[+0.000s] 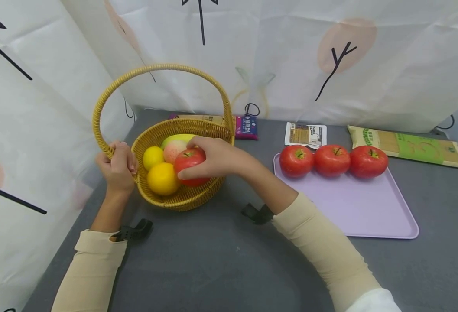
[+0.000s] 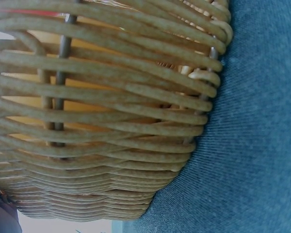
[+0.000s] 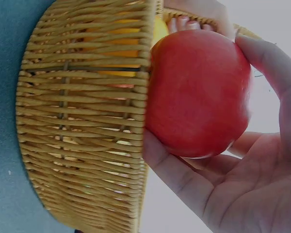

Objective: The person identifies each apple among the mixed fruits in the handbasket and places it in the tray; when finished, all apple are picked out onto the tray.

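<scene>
My right hand (image 1: pixel 222 158) holds a red apple (image 1: pixel 190 160) over the right side of a woven basket (image 1: pixel 182 204). In the right wrist view, thumb and fingers curl round the apple (image 3: pixel 199 94) right at the basket's rim. My left hand (image 1: pixel 116 167) grips the basket at its left rim, where the arched handle (image 1: pixel 162 67) joins. Inside lie an orange (image 1: pixel 163 179), a lemon (image 1: pixel 153 158), a peach (image 1: pixel 173 151) and a yellow-green fruit (image 1: pixel 178 138) partly hidden behind the peach. The left wrist view shows mostly the basket's woven wall (image 2: pixel 102 116).
To the right, three red apples (image 1: pixel 332 160) stand in a row along the back of a lilac tray (image 1: pixel 365 208). Behind it lie a small white packet (image 1: pixel 306 135) and a green-labelled pasta pack (image 1: pixel 408 147). A purple-ended pasta pack (image 1: pixel 246 127) lies behind the basket, near the hanging cloth (image 1: pixel 283 56).
</scene>
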A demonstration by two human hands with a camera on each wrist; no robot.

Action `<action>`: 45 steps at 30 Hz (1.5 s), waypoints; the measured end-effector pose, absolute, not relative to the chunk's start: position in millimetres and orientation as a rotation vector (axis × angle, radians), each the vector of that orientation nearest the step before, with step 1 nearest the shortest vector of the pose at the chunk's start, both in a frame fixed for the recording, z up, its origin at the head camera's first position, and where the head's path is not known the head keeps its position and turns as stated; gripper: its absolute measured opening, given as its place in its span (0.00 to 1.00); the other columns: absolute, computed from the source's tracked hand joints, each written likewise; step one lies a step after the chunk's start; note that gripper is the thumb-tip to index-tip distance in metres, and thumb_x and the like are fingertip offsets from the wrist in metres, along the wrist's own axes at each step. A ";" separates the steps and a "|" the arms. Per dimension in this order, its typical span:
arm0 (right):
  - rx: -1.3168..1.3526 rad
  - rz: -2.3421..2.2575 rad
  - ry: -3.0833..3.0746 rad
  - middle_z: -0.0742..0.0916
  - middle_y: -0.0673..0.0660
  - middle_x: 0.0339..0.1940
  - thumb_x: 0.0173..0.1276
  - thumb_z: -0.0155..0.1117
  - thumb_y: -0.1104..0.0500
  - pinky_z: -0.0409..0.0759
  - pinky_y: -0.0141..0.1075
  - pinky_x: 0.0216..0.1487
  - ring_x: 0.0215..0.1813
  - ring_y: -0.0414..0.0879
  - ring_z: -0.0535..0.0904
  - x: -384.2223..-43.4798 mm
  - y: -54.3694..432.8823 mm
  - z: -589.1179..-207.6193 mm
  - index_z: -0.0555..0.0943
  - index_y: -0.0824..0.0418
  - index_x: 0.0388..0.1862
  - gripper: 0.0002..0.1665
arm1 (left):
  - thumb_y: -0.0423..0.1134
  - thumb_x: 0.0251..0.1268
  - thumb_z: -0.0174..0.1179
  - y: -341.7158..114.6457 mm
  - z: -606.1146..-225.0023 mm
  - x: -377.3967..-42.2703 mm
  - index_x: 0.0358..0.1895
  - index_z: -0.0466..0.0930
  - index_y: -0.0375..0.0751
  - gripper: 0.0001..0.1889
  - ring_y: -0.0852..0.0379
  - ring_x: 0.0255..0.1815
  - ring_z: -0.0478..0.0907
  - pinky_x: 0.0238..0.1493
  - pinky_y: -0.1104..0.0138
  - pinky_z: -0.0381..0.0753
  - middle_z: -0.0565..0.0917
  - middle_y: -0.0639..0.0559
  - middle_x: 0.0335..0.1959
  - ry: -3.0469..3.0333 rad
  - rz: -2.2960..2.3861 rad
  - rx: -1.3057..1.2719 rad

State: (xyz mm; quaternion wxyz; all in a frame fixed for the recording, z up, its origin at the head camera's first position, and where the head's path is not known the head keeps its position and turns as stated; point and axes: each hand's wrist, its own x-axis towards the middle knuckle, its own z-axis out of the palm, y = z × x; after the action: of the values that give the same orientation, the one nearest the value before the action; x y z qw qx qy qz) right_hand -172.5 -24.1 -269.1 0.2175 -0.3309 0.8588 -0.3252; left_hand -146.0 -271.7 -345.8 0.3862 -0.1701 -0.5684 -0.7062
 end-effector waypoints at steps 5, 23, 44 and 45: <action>-0.931 -0.970 2.390 0.80 0.51 0.56 0.59 0.71 0.39 0.82 0.34 0.46 0.52 0.44 0.76 -164.1 -14.9 -262.8 0.71 0.52 0.66 0.40 | 0.29 0.70 0.46 -271.0 -345.8 -145.9 0.09 0.54 0.30 0.26 0.60 0.03 0.50 0.05 0.71 0.51 0.57 0.49 0.05 -1.444 -1.799 -0.428; -0.911 -1.119 2.467 0.79 0.48 0.60 0.56 0.75 0.42 0.83 0.37 0.45 0.55 0.44 0.74 -132.5 18.0 -252.7 0.71 0.52 0.69 0.44 | 0.29 0.70 0.46 -270.5 -347.6 -144.0 0.09 0.54 0.31 0.26 0.61 0.02 0.50 0.04 0.70 0.49 0.57 0.50 0.05 -1.427 -1.849 -0.411; -0.946 -1.318 2.581 0.76 0.48 0.63 0.54 0.80 0.47 0.84 0.40 0.47 0.60 0.42 0.73 -104.8 48.0 -282.3 0.70 0.50 0.70 0.46 | 0.29 0.70 0.47 -271.5 -346.3 -143.9 0.09 0.55 0.32 0.26 0.60 0.02 0.50 0.04 0.70 0.49 0.57 0.50 0.05 -1.446 -1.847 -0.415; -0.944 -1.319 2.587 0.76 0.48 0.63 0.53 0.80 0.47 0.84 0.40 0.47 0.60 0.41 0.72 -104.1 49.7 -283.7 0.69 0.50 0.70 0.46 | 0.29 0.70 0.47 -271.8 -346.3 -143.8 0.09 0.55 0.32 0.26 0.60 0.02 0.50 0.04 0.70 0.49 0.57 0.50 0.05 -1.445 -1.846 -0.416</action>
State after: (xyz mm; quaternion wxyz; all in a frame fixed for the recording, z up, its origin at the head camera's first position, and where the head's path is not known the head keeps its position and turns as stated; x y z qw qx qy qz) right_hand -104.1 49.7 -283.7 0.0440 -0.3088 0.8465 -0.4314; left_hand -143.8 -271.8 -346.3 0.3714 -0.1622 -0.5636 -0.7198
